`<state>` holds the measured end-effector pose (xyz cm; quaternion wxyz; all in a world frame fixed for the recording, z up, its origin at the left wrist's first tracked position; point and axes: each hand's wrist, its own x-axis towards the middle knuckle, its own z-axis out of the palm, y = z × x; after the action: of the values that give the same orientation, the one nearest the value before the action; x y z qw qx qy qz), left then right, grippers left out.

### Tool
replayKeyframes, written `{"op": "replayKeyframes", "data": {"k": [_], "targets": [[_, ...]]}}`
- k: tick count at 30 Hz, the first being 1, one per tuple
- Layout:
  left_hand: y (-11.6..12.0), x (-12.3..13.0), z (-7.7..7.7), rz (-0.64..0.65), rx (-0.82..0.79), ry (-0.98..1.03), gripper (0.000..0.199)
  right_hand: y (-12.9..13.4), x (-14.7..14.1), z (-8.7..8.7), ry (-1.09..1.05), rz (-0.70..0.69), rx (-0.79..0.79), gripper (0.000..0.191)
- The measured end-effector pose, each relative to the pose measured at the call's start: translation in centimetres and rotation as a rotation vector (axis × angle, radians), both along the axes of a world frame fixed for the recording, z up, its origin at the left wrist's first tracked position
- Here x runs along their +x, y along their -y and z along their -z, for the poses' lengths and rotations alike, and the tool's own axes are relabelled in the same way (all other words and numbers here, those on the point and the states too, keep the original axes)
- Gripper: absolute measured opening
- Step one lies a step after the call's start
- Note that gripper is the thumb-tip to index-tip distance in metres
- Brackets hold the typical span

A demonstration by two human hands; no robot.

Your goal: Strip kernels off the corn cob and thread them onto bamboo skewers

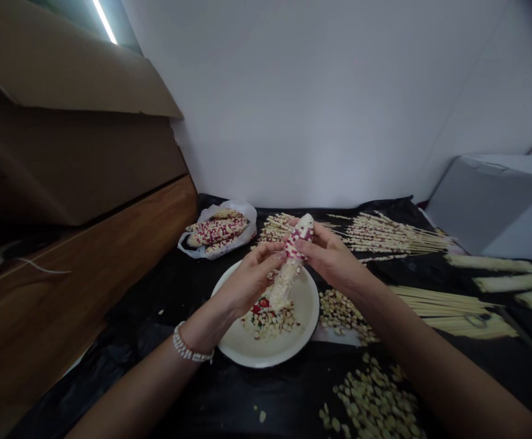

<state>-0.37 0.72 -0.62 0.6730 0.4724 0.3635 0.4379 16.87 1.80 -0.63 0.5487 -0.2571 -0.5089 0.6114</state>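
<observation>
A corn cob (288, 277) is held tilted over a white plate (233, 350). Its lower part looks bare, while white and dark red kernels cover the upper part. My left hand (252, 277) closes on the cob's left side, thumb against it. On the other side my right hand (334, 259) wraps the upper part, thumb on the red kernels and fingers behind. Loose kernels (273, 323) lie in the plate over a red and green printed pattern.
A plastic bag of speckled cobs (222, 231) stands back left. Kernel-covered sticks (376, 235), bare sticks (458, 314) and stripped cobs (490, 263) lie right. Kernel piles (376, 396) are near the front. Boxes flank the black-covered table; a wall rises behind.
</observation>
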Motion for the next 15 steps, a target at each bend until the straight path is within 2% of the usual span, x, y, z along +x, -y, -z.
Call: {"op": "replayKeyframes", "data": {"k": [7, 15], "targets": [[0.25, 0.24, 0.19, -0.048, -0.034, 0.013, 0.024, 0.30, -0.36, 0.01, 0.169, 0.084, 0.090, 0.044], [-0.02, 0.43, 0.64, -0.061, -0.069, -0.003, 0.041, 0.27, -0.39, 0.31, 0.173, 0.042, 0.035, 0.047]]}}
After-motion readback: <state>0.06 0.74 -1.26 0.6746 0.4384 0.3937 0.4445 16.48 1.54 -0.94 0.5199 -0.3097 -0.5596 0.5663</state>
